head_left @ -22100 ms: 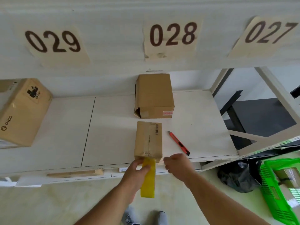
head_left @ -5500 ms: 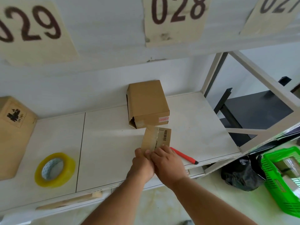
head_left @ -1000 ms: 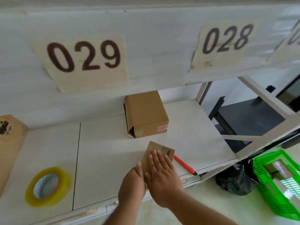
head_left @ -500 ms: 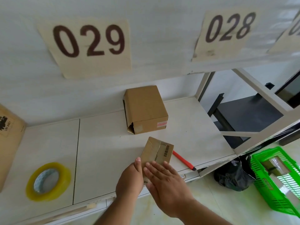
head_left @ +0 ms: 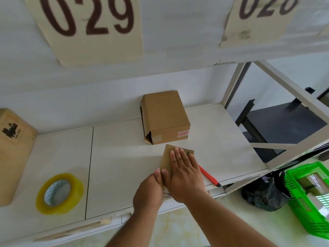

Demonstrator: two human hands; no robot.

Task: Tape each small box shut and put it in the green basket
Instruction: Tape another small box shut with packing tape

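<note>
A small brown cardboard box (head_left: 166, 158) lies near the front edge of the white shelf (head_left: 115, 157). My right hand (head_left: 184, 173) lies flat on its top, fingers straight, pressing down. My left hand (head_left: 149, 192) holds the box's near left end, with the thumb against its side. A second, larger small box (head_left: 164, 115) stands behind it with one end flap ajar. The roll of yellow tape (head_left: 59, 193) lies on the shelf to the left. The green basket (head_left: 309, 198) sits on the floor at lower right and holds taped boxes.
A red utility knife (head_left: 209, 176) lies right of my hands by the shelf edge. A big carton (head_left: 13, 152) stands at the far left. A black bag (head_left: 263, 195) lies on the floor beside the basket. Numbered labels hang on the board above.
My right hand slid forward from the box's near end and now lies flat across its top. My left hand stays at the near end. The camera tilted down.
</note>
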